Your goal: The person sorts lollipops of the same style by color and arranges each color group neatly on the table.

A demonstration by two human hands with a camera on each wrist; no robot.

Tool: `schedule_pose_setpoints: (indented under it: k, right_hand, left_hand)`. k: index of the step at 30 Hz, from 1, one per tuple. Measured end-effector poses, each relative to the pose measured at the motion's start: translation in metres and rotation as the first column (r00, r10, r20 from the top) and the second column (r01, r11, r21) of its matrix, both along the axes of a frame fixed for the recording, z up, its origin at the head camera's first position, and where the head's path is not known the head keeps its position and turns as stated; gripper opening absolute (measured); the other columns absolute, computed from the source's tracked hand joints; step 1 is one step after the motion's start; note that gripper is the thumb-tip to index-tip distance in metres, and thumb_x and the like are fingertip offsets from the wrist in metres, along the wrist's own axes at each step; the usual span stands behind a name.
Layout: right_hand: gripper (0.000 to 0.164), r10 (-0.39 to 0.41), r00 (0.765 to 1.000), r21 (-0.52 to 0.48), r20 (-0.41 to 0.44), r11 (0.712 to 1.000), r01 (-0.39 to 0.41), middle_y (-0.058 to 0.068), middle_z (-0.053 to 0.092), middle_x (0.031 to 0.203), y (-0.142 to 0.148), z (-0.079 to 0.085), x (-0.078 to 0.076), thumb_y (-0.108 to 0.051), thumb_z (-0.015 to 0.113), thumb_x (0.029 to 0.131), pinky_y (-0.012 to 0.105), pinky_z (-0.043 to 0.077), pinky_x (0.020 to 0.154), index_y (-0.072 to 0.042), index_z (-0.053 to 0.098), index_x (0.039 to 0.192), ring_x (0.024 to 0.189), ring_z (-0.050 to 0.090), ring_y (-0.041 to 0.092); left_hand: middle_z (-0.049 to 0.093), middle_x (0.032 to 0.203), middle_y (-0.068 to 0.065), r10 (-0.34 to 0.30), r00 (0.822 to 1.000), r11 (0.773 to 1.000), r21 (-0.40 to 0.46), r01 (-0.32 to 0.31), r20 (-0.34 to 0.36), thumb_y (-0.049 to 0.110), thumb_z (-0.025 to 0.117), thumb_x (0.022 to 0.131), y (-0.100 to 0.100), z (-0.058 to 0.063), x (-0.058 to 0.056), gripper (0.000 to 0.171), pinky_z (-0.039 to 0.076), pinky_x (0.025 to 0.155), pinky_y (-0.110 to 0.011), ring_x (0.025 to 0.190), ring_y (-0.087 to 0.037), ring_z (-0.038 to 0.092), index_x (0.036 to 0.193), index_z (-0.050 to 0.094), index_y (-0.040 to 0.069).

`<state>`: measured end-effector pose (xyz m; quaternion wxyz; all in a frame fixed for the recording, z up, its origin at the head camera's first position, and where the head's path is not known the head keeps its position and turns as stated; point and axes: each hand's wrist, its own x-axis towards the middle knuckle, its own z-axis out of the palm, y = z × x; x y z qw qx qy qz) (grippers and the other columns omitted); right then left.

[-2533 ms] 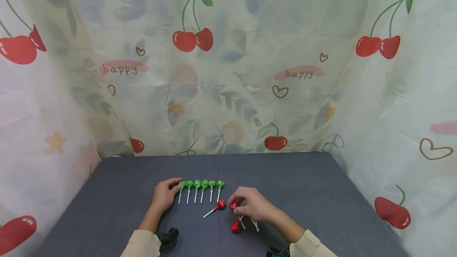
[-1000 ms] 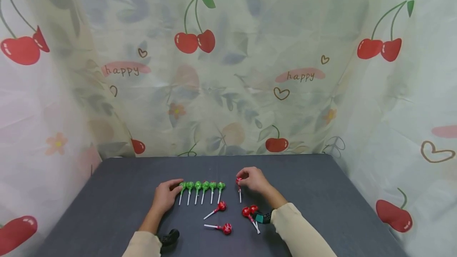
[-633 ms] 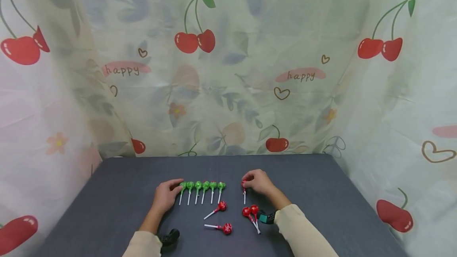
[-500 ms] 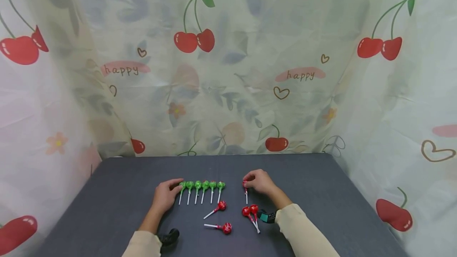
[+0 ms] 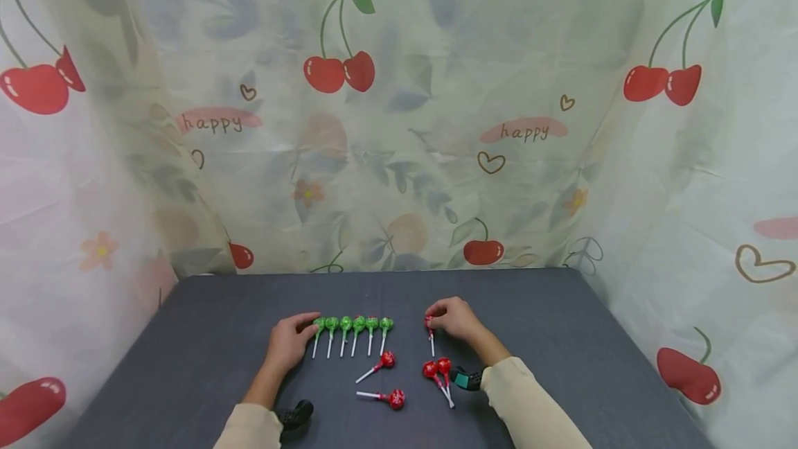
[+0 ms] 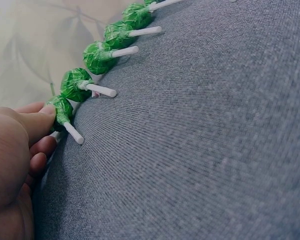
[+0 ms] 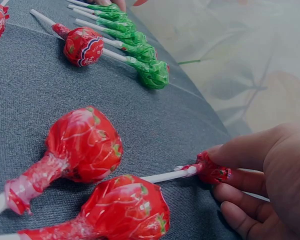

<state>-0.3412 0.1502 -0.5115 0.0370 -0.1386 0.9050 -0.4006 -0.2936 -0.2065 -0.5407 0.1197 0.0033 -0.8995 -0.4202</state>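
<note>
Table (image 5: 530, 338): two grips noted.
My left hand (image 5: 290, 341) pinches the end green lollipop (image 6: 64, 110), apparently steadying the row (image 5: 359, 325); right of it, my right hand (image 5: 457, 319) pinches a red lollipop (image 7: 206, 172), likely for alignment.

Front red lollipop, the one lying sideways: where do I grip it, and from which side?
Probably the round head, pinched from above and the right, by the right hand once that frees the red lollipop it holds. The head is the widest part and sits at the right end; the thin stick points left.
</note>
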Motion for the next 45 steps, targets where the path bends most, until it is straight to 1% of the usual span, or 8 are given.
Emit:
schedule_pose_setpoints:
  k: [13, 17, 19, 24, 29, 36, 40, 45]
  right_hand:
    - [0.014, -0.014, 0.999, -0.019, 0.029, 1.000, 0.015, -0.001, 0.068, 0.086, 0.000, -0.001, -0.001, -0.011, 0.076, 0.084, 0.031, 0.050, 0.069, -0.007, 0.074, 0.097, 0.078, 0.058, 0.016]
    - [0.016, -0.023, 1.000, -0.022, 0.009, 0.999, 0.023, 0.001, 0.067, 0.088, -0.001, 0.000, 0.001, -0.011, 0.076, 0.083, 0.032, 0.051, 0.069, -0.005, 0.074, 0.098, 0.079, 0.059, 0.017]
    - [0.017, -0.043, 0.999, -0.026, -0.030, 0.999, 0.043, 0.002, 0.066, 0.089, -0.002, 0.001, 0.002, -0.011, 0.076, 0.083, 0.032, 0.051, 0.068, -0.005, 0.073, 0.099, 0.080, 0.059, 0.017]
    - [0.017, -0.105, 0.982, -0.059, -0.160, 0.994, 0.097, 0.002, 0.061, 0.090, -0.013, 0.012, 0.015, -0.011, 0.077, 0.083, 0.034, 0.050, 0.069, -0.006, 0.073, 0.099, 0.080, 0.057, 0.018]
    - [0.016, -0.109, 0.964, -0.104, -0.244, 0.991, 0.086, 0.000, 0.060, 0.088, -0.025, 0.021, 0.031, -0.012, 0.076, 0.084, 0.031, 0.049, 0.066, -0.007, 0.073, 0.099, 0.077, 0.056, 0.015]
    - [0.014, -0.050, 0.961, -0.111, -0.273, 0.994, 0.020, -0.004, 0.059, 0.081, -0.042, 0.028, 0.053, -0.015, 0.074, 0.086, 0.027, 0.047, 0.061, -0.008, 0.072, 0.098, 0.071, 0.053, 0.012]
    - [0.015, -0.023, 0.963, -0.067, -0.268, 0.998, 0.005, -0.008, 0.058, 0.078, -0.050, 0.025, 0.063, -0.020, 0.074, 0.087, 0.026, 0.045, 0.059, -0.010, 0.072, 0.098, 0.068, 0.052, 0.010]
    - [0.018, 0.003, 0.956, 0.026, -0.294, 1.000, 0.005, -0.012, 0.054, 0.072, -0.058, 0.017, 0.070, -0.027, 0.075, 0.086, 0.026, 0.041, 0.059, -0.013, 0.072, 0.096, 0.068, 0.047, 0.008]
  left_hand:
    - [0.066, 0.119, -0.016, -0.011, 1.000, 1.000, -0.012, 0.011, 0.006, 0.011, 0.067, 0.092, 0.000, 0.001, -0.001, 0.028, 0.043, 0.095, -0.053, 0.115, -0.036, 0.058, 0.120, 0.069, 0.006]
    - [0.066, 0.119, -0.015, -0.013, 1.000, 1.000, -0.007, 0.014, 0.013, 0.011, 0.067, 0.093, 0.001, 0.001, 0.000, 0.028, 0.043, 0.096, -0.053, 0.115, -0.036, 0.057, 0.120, 0.070, 0.007]
    - [0.066, 0.119, -0.015, -0.015, 1.000, 1.000, -0.004, 0.015, 0.014, 0.011, 0.067, 0.092, 0.001, 0.001, 0.000, 0.028, 0.043, 0.096, -0.052, 0.115, -0.035, 0.057, 0.120, 0.070, 0.007]
    - [0.066, 0.118, -0.015, -0.015, 1.000, 1.000, -0.002, 0.015, 0.008, 0.011, 0.067, 0.092, 0.001, 0.001, -0.001, 0.028, 0.044, 0.095, -0.052, 0.114, -0.035, 0.058, 0.120, 0.070, 0.007]
    - [0.066, 0.118, -0.015, -0.014, 1.000, 1.000, -0.006, 0.014, 0.006, 0.011, 0.067, 0.092, 0.000, 0.001, -0.001, 0.028, 0.043, 0.095, -0.053, 0.114, -0.035, 0.058, 0.120, 0.070, 0.007]
    - [0.067, 0.118, -0.015, -0.011, 1.000, 1.000, -0.004, 0.011, -0.001, 0.011, 0.068, 0.092, 0.000, 0.000, -0.001, 0.028, 0.044, 0.095, -0.052, 0.114, -0.035, 0.058, 0.119, 0.070, 0.006]
    - [0.067, 0.118, -0.015, -0.010, 1.000, 1.000, -0.004, 0.010, 0.003, 0.011, 0.067, 0.092, 0.000, 0.000, -0.001, 0.028, 0.044, 0.095, -0.052, 0.114, -0.035, 0.058, 0.119, 0.070, 0.006]
    - [0.066, 0.118, -0.015, -0.008, 1.000, 1.000, -0.004, 0.008, 0.007, 0.011, 0.067, 0.092, 0.001, 0.000, -0.001, 0.028, 0.043, 0.096, -0.052, 0.114, -0.035, 0.058, 0.120, 0.070, 0.006]
